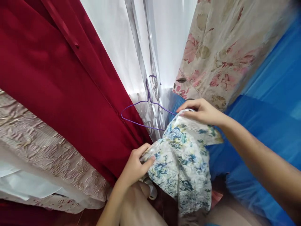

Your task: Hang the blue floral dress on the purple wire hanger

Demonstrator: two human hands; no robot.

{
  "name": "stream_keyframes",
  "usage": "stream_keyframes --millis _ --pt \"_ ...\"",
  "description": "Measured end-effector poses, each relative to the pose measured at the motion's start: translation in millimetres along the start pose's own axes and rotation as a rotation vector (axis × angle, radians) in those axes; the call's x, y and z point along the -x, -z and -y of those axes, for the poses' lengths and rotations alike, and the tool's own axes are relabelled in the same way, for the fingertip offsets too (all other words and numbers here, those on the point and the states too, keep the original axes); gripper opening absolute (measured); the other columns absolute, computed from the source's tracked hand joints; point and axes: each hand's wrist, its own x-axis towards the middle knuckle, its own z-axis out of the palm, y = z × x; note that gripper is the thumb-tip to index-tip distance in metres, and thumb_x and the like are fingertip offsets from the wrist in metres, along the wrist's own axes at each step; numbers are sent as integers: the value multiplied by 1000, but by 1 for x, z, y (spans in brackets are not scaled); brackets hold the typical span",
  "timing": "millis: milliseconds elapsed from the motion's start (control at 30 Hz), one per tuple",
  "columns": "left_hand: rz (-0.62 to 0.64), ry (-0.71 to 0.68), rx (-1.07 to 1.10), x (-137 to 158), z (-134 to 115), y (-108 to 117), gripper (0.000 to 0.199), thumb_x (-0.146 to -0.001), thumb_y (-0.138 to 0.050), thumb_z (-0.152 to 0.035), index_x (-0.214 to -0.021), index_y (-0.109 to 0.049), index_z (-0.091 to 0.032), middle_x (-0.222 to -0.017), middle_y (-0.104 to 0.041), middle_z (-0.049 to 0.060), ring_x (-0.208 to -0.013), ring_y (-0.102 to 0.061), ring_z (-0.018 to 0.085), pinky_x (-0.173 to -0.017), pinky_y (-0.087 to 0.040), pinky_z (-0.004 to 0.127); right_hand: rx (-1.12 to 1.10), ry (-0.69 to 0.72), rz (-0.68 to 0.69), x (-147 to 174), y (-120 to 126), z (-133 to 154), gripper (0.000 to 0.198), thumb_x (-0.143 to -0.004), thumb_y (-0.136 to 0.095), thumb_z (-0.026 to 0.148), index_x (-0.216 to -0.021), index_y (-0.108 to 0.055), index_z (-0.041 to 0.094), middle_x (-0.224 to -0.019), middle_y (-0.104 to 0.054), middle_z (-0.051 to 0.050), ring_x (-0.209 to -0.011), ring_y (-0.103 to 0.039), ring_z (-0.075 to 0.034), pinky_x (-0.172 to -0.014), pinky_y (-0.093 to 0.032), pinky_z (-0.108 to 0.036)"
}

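Note:
A purple wire hanger (135, 123) hangs by its hook in front of white and silvery strips. Its right end runs into a white garment (185, 160) with a blue, green and yellow floral print. My right hand (199, 110) pinches the garment's upper edge beside the hanger's right arm. Lower down, my left hand (138, 161) grips the garment's left side between thumb and fingers. The hanger's left end is bare. The cloth hangs in folds over my lap, and the hanger's right tip is hidden inside it.
A dark red curtain-like fabric (70, 81) and a textured pinkish fabric (47, 147) hang at the left. To the right are a beige floral cloth (221, 59) and bright blue fabric (265, 94). White cloth (110, 34) hangs behind. My knees are below.

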Motion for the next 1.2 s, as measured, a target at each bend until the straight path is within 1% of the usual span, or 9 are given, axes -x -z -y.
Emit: stream_keyframes --millis 233,367,500,600,733,833,1000,1100,1200 --pt "-94 -19 -566 -13 37 88 12 -78 -49 -19 -67 -55 -19 -67 -54 0 -72 -52 19 -71 -38 29 -225 -64 110 -34 -41 -18 27 -88 -70 40 -104 -78 19 -94 -76 -5 -80 -65 -19 -68 -49 -29" --pt "-112 -4 -747 -46 61 129 19 -83 -50 -24 -86 -70 -22 -85 -69 3 -88 -57 24 -82 -40 32 -275 -81 70 -28 -41 -10 31 -86 -70 45 -95 -77 17 -86 -72 -5 -72 -59 -16 -61 -43 -26" --pt "-314 1 -732 -102 58 149 26 -82 -47 -16 -97 -68 -21 -92 -69 8 -92 -56 28 -82 -43 36 -216 -138 74 -26 -36 4 35 -86 -68 49 -83 -74 15 -69 -64 -1 -60 -50 -12 -55 -36 -25" --pt "-419 -51 -693 -144 40 149 32 -78 -45 -9 -101 -65 -20 -105 -69 9 -104 -56 30 -91 -43 41 -208 -186 91 -25 -29 13 35 -83 -71 50 -78 -71 16 -65 -59 1 -56 -47 -11 -52 -33 -24" --pt "-329 -218 -332 -167 18 135 35 -78 -50 -12 -111 -59 -20 -112 -70 7 -103 -64 23 -91 -50 35 -432 -325 147 -21 -25 13 32 -80 -74 49 -77 -71 18 -65 -63 0 -52 -50 -11 -50 -37 -24" --pt "-379 -308 0 -158 17 124 36 -80 -55 -20 -116 -56 -20 -118 -67 8 -101 -66 21 -85 -53 33 -645 -451 176 -20 -28 5 28 -78 -77 44 -85 -74 17 -68 -70 -3 -53 -58 -13 -51 -45 -24" --pt "-323 -186 -180 -128 36 120 26 -88 -58 -40 -95 -66 -17 -88 -68 4 -80 -63 19 -69 -50 27 -872 -532 175 -39 -32 10 26 -80 -75 40 -82 -75 15 -75 -74 -6 -64 -67 -18 -62 -55 -29" --pt "-520 -174 -234 -108 48 116 25 -94 -51 -37 -84 -62 -17 -78 -61 2 -74 -56 16 -68 -44 25 -907 -521 279 -55 -42 34 34 -87 -68 49 -87 -75 15 -86 -76 -9 -75 -69 -21 -69 -57 -33" --pt "-732 -157 -248 -88 58 102 20 -95 -54 -33 -86 -58 -16 -78 -57 1 -72 -51 14 -69 -44 26 -696 -293 244 -54 -69 66 29 -89 -69 45 -90 -75 17 -88 -75 -5 -75 -66 -16 -69 -54 -28"
